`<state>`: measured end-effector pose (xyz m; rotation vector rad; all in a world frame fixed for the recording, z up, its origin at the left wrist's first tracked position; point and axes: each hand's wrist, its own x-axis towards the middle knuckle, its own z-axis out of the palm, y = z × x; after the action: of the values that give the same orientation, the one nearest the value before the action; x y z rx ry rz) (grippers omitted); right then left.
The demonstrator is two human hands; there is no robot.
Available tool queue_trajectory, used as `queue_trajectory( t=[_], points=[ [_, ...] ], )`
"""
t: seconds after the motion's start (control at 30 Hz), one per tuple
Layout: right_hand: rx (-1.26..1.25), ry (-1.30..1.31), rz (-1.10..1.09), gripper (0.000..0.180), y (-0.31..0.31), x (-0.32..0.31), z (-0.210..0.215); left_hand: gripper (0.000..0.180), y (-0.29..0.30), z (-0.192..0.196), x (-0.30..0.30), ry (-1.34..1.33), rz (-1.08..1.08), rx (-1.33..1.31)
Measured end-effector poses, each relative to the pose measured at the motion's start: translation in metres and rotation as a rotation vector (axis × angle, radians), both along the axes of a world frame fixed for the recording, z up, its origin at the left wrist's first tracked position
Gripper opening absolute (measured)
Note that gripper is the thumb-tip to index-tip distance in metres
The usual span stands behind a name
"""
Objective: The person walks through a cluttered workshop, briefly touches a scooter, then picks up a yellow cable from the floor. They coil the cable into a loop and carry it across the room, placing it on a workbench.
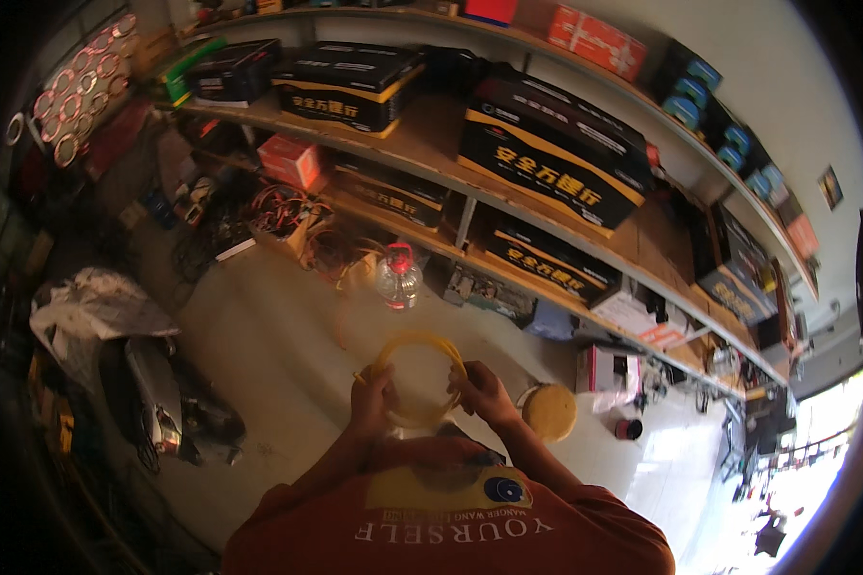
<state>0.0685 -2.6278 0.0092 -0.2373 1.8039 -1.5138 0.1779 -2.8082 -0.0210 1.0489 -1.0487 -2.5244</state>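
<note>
A thin yellow coil (pixel 417 338), wound in a ring of several turns, is held up in front of my body. Whether it is cable or hose, I cannot tell. My left hand (pixel 374 395) is closed round the ring's left side, where a short end sticks out. On the opposite side, my right hand (pixel 482 389) grips the ring with bent fingers. The floor shows through the middle of the ring. Beyond the coil, a clear plastic jug (pixel 399 282) with a red top stands on the floor.
Long shelves (pixel 422 144) run across the far side, loaded with black-and-yellow boxes (pixel 556 149). Tangled wires (pixel 283 211) spill from a carton at far left. A round-topped stool (pixel 550 413) is near my right arm. A grey cover (pixel 96 307) drapes over something at left.
</note>
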Motion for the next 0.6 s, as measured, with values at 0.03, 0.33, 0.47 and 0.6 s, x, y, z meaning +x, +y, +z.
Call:
queue_trajectory(
  t=[0.03, 0.33, 0.47, 0.6],
  points=[
    [0.059, 0.138, 0.047, 0.034, -0.004, -0.009, 0.0, 0.017, 0.005, -0.001, -0.002, -0.006, 0.008, 0.022],
    [0.142, 0.246, 0.39, 0.025, 0.006, -0.085, -0.005, 0.018, 0.054, 0.003, -0.033, -0.001, 0.119, -0.004],
    [-0.001, 0.264, 0.486, 0.031, 0.02, -0.108, -0.029, 0.017, 0.074, 0.01, -0.043, -0.035, 0.157, -0.092],
    [-0.019, 0.202, 0.541, 0.028, 0.022, -0.114, -0.043, 0.015, 0.084, 0.022, -0.04, -0.037, 0.169, -0.002]
  ],
)
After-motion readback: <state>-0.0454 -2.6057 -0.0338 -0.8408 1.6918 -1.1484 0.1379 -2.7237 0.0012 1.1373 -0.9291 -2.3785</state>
